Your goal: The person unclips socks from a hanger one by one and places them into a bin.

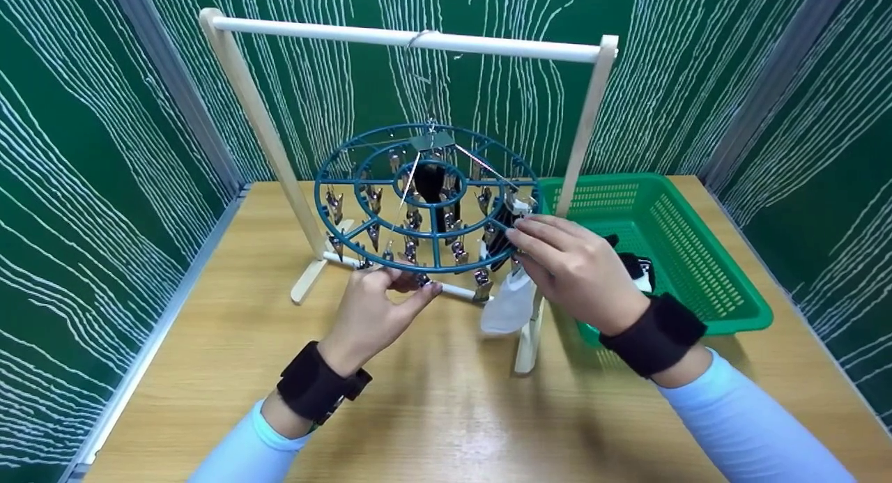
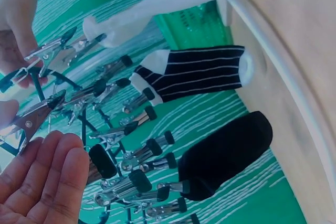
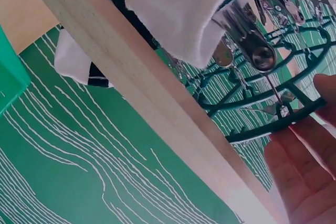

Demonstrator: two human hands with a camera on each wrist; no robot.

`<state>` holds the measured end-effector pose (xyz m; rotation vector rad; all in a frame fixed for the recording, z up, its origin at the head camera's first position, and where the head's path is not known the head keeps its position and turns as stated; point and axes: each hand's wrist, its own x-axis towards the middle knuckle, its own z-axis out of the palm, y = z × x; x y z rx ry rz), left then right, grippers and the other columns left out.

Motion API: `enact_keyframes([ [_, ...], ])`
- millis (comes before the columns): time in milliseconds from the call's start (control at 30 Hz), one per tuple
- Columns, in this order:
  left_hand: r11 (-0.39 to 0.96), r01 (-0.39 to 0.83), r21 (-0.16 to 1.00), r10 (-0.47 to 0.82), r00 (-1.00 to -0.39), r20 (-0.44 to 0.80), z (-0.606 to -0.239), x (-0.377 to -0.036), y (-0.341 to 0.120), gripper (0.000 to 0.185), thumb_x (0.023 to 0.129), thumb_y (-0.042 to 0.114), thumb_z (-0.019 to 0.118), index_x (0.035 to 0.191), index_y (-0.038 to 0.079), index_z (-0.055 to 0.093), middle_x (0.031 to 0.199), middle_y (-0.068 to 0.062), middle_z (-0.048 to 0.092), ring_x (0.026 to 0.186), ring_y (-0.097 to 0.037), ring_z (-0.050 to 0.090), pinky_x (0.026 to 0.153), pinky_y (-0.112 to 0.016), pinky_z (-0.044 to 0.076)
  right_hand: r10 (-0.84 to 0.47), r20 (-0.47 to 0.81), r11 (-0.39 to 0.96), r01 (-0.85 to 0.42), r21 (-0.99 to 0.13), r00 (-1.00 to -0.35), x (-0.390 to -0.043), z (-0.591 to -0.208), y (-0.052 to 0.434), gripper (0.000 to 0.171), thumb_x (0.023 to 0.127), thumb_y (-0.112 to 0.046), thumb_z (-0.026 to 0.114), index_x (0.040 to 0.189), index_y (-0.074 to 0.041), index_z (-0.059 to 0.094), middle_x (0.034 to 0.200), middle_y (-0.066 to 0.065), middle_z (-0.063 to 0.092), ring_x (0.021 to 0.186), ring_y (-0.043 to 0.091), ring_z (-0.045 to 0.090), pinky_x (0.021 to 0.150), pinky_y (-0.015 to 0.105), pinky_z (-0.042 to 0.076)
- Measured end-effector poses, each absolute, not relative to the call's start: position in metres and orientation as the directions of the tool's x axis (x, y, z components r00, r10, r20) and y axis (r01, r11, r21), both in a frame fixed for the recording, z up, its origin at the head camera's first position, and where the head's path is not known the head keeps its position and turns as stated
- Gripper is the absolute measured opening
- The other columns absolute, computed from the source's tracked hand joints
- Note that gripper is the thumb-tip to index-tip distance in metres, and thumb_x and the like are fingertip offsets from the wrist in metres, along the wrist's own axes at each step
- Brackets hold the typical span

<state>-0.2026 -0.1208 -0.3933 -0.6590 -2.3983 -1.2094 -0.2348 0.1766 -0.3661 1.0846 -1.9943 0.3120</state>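
Note:
A round blue-green drying hanger (image 1: 435, 204) with many metal clips hangs by a hook from a white bar. At its front edge my left hand (image 1: 376, 305) pinches a metal clip (image 2: 31, 121) between thumb and fingers. My right hand (image 1: 575, 267) grips the hanger's rim on the right side, thumb and fingertips on either side in the right wrist view. Close below that hand a white sock (image 1: 507, 305) hangs from a clip. A black sock with white stripes (image 2: 202, 72) and a plain black sock (image 2: 228, 156) also hang there.
The bar (image 1: 404, 37) rests on a wooden stand, whose right upright (image 1: 585, 134) rises beside my right hand. Behind that hand a green basket (image 1: 718, 260) holds black-and-white socks (image 1: 640, 270). Green walls with white lines surround the wooden table (image 1: 230, 343).

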Motion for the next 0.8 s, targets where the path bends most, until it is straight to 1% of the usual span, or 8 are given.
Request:
enact_keyframes([
  [200, 0.545, 0.585, 0.601, 0.243, -0.796, 0.554, -0.394, -0.201, -0.123, 0.015, 0.096, 0.020, 0.085, 0.095, 0.006, 0.081, 0.093, -0.010, 0.083, 0.088, -0.027, 0.080, 0.086, -0.044, 0.065, -0.605, 0.743, 0.609, -0.767, 0.201, -0.286, -0.237, -0.364, 0.174, 0.031, 0.091, 0.002, 0.084, 0.121, 0.003, 0.079, 0.117, 0.024, 0.081, 0.110, 0.039, 0.079, 0.094, 0.051, 0.065],
  [367, 0.576, 0.599, 0.557, 0.255, -0.779, 0.573, -0.392, -0.196, -0.127, 0.018, 0.096, 0.022, 0.086, 0.100, 0.005, 0.080, 0.095, -0.009, 0.082, 0.088, -0.025, 0.078, 0.085, -0.043, 0.065, -0.615, 0.738, 0.609, -0.762, 0.220, -0.278, -0.236, -0.361, 0.173, 0.030, 0.091, 0.002, 0.084, 0.120, 0.002, 0.080, 0.114, 0.023, 0.081, 0.107, 0.039, 0.080, 0.093, 0.051, 0.066],
  [500, 0.594, 0.638, 0.490, 0.265, -0.730, 0.630, -0.394, -0.193, -0.130, 0.020, 0.094, 0.020, 0.087, 0.101, 0.003, 0.078, 0.093, -0.010, 0.081, 0.084, -0.024, 0.078, 0.079, -0.039, 0.067, -0.604, 0.750, 0.612, -0.760, 0.218, -0.270, -0.236, -0.360, 0.172, 0.030, 0.091, 0.005, 0.083, 0.121, 0.004, 0.079, 0.114, 0.023, 0.081, 0.107, 0.038, 0.080, 0.093, 0.050, 0.066],
  [667, 0.601, 0.699, 0.388, 0.243, -0.622, 0.744, -0.393, -0.189, -0.132, 0.027, 0.085, 0.020, 0.095, 0.095, 0.004, 0.077, 0.088, -0.009, 0.080, 0.078, -0.020, 0.076, 0.073, -0.034, 0.066, -0.595, 0.758, 0.611, -0.764, 0.210, -0.268, -0.235, -0.359, 0.172, 0.032, 0.089, 0.008, 0.083, 0.120, 0.005, 0.079, 0.113, 0.023, 0.081, 0.106, 0.038, 0.080, 0.092, 0.050, 0.066],
  [733, 0.603, 0.726, 0.332, 0.232, -0.558, 0.797, -0.392, -0.188, -0.133, 0.030, 0.079, 0.019, 0.099, 0.090, 0.004, 0.076, 0.084, -0.008, 0.079, 0.074, -0.019, 0.075, 0.070, -0.032, 0.065, -0.595, 0.757, 0.608, -0.767, 0.206, -0.269, -0.235, -0.359, 0.172, 0.032, 0.089, 0.008, 0.083, 0.120, 0.005, 0.079, 0.113, 0.023, 0.081, 0.106, 0.039, 0.080, 0.091, 0.050, 0.066],
  [800, 0.607, 0.753, 0.253, 0.238, -0.476, 0.847, -0.390, -0.187, -0.133, 0.032, 0.078, 0.022, 0.100, 0.085, 0.005, 0.074, 0.078, -0.007, 0.076, 0.070, -0.018, 0.073, 0.066, -0.030, 0.063, -0.596, 0.756, 0.606, -0.769, 0.203, -0.270, -0.235, -0.359, 0.171, 0.032, 0.089, 0.008, 0.083, 0.120, 0.005, 0.079, 0.113, 0.023, 0.081, 0.106, 0.039, 0.080, 0.091, 0.050, 0.066],
])
